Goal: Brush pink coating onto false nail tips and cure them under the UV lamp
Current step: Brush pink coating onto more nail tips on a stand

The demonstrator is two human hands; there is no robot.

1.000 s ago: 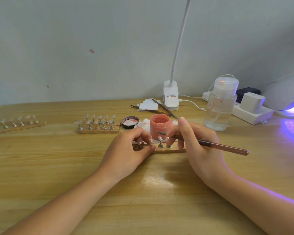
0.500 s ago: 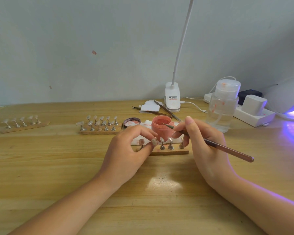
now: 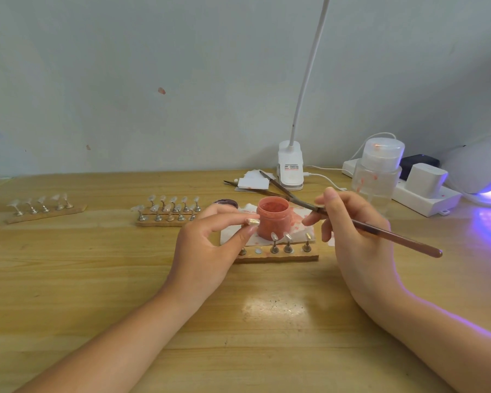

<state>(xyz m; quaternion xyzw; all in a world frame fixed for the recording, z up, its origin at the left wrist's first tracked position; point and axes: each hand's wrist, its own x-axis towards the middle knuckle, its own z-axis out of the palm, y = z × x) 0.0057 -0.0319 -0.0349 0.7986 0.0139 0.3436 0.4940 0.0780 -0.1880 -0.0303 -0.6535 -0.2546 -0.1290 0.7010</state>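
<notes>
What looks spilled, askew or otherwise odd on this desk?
Pink smears stain the white tissue beneath the open pink jar, and pink flecks mark the clear pump bottle. One slot on the near wooden strip stands empty, since the left hand pinches a nail stand. The right hand holds the brush.

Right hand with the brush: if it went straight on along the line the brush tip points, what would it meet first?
Most likely the open pink jar. The right hand holds the brush with its tip aimed left, just short of the jar's rim. Depth is unclear from this single view, so the tip could pass just behind the jar instead.
</notes>
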